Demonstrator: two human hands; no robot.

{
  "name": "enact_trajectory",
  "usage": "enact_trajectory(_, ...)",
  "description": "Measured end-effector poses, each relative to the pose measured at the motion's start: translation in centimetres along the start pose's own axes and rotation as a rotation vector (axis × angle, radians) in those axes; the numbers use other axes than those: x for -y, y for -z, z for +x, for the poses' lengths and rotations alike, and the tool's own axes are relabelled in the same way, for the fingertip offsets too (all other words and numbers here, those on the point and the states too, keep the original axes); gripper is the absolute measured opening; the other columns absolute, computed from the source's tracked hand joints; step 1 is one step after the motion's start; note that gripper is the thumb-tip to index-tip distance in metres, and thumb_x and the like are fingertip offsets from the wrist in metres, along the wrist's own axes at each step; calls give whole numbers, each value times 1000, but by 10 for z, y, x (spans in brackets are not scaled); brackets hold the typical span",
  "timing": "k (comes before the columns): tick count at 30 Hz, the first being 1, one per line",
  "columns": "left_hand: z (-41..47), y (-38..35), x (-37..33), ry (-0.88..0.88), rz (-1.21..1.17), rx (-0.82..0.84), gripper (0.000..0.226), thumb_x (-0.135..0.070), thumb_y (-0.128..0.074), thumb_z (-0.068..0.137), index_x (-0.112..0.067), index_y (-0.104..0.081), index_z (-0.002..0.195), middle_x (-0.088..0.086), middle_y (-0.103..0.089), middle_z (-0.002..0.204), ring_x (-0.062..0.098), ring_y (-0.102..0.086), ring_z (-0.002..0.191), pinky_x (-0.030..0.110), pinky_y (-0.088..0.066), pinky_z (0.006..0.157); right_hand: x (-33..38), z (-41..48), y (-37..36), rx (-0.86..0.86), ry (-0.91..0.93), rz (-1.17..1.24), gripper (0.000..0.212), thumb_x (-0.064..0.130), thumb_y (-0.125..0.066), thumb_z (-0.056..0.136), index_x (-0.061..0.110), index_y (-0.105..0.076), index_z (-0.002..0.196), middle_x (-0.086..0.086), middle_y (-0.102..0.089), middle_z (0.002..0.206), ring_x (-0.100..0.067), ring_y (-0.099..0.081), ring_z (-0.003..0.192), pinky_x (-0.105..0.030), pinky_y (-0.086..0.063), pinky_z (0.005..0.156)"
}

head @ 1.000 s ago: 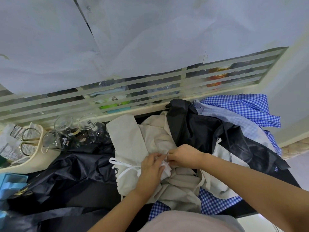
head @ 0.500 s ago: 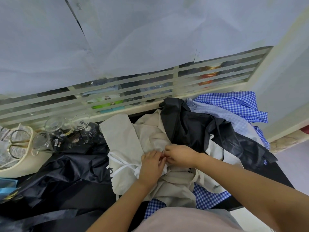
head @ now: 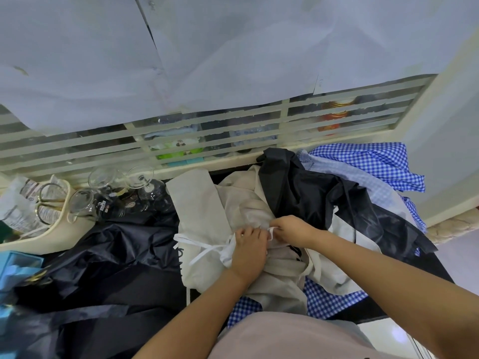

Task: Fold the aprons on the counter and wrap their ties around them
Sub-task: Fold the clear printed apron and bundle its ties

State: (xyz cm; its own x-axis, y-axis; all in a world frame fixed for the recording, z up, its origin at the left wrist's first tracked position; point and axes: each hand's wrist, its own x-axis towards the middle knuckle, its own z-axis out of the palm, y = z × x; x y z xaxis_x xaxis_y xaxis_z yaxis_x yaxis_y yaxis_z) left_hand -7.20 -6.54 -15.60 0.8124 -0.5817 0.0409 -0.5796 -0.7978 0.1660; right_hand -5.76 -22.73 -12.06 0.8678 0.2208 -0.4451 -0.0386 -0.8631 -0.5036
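Beige apron (head: 199,211) crumpled mid-bench (head: 438,268), black apron (head: 298,193) overlapping its right side. Left hand (head: 248,251) grips the bunched white tie (head: 207,248); right hand (head: 293,230) pinches the tie's end.

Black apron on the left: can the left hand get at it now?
Probably yes: the black apron lies uncovered just beside the beige apron, but the left hand holds the tie and must let go first.

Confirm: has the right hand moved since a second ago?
No. The right hand, pinching the white tie, stays on the same spot of the beige apron, as far below the window ledge as before; only the camera shifted.
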Motion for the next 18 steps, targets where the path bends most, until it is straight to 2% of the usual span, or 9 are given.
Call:
enact_trajectory(3,10,3,-9,125,-45,71,35,-30,-87,44,-28,-65,72,-12,-61,65,9,-58,63,26,-33,73,-4,-3,-6,-52,-72,86,32,13,-44,95,18,-46,63,-1,-46,62,-21,-46,66,-32,-34,59)
enact_trajectory(5,12,6,-8,204,-88,64,25,-30,-81,64,-25,-67,84,-9,-65,77,12,-61,74,28,-39,76,-4,-2,-8,-76,-128,158,29,20,-47,96,9,-59,72,-8,-57,70,-21,-51,67,-32,-40,61)
enact_trajectory(7,13,5,-2,257,-190,68,15,-28,-52,94,-19,-62,101,-2,-66,95,18,-59,92,31,-31,87,0,-2,-5,-52,-187,316,26,20,-52,96,3,-61,79,-12,-61,73,-18,-53,61,-27,-42,55)
enact_trajectory(9,13,5,1,325,-325,49,38,-34,-26,101,-17,-60,103,-1,-68,96,20,-61,93,31,-28,91,2,-3,2,51,-258,651,17,14,-55,95,3,-61,84,-11,-62,71,-14,-48,52,-21,-37,45)
enact_trajectory(10,13,8,0,347,-351,26,53,-41,-14,98,-16,-60,103,0,-70,95,21,-62,90,31,-30,92,2,-5,6,111,-287,794,12,11,-57,94,3,-62,87,-10,-64,72,-13,-46,50,-20,-34,44)
enact_trajectory(12,12,14,-1,399,-428,-19,76,-49,2,86,-12,-61,106,3,-71,95,24,-62,88,31,-32,94,0,-7,13,187,-305,899,7,10,-62,91,4,-65,92,-10,-67,78,-11,-46,51,-19,-34,44)
enact_trajectory(14,10,14,-2,443,-486,-41,72,-46,-3,89,-9,-61,108,6,-71,97,27,-61,90,32,-33,95,-3,-11,15,236,-308,837,12,11,-66,88,4,-65,98,-9,-67,81,-9,-49,54,-18,-40,48)
enact_trajectory(16,9,13,-2,484,-509,-37,52,-38,-18,101,-7,-60,108,9,-70,94,29,-60,89,32,-35,94,-6,-15,15,256,-307,744,24,12,-71,84,3,-66,106,-6,-64,78,-8,-50,56,-18,-41,51)
enact_trajectory(18,10,11,-2,484,-530,-74,35,-27,-31,104,-6,-60,105,11,-70,88,29,-59,85,33,-37,94,-8,-19,19,221,-301,654,18,17,-73,83,11,-71,99,-4,-60,71,-7,-45,53,-17,-36,50)
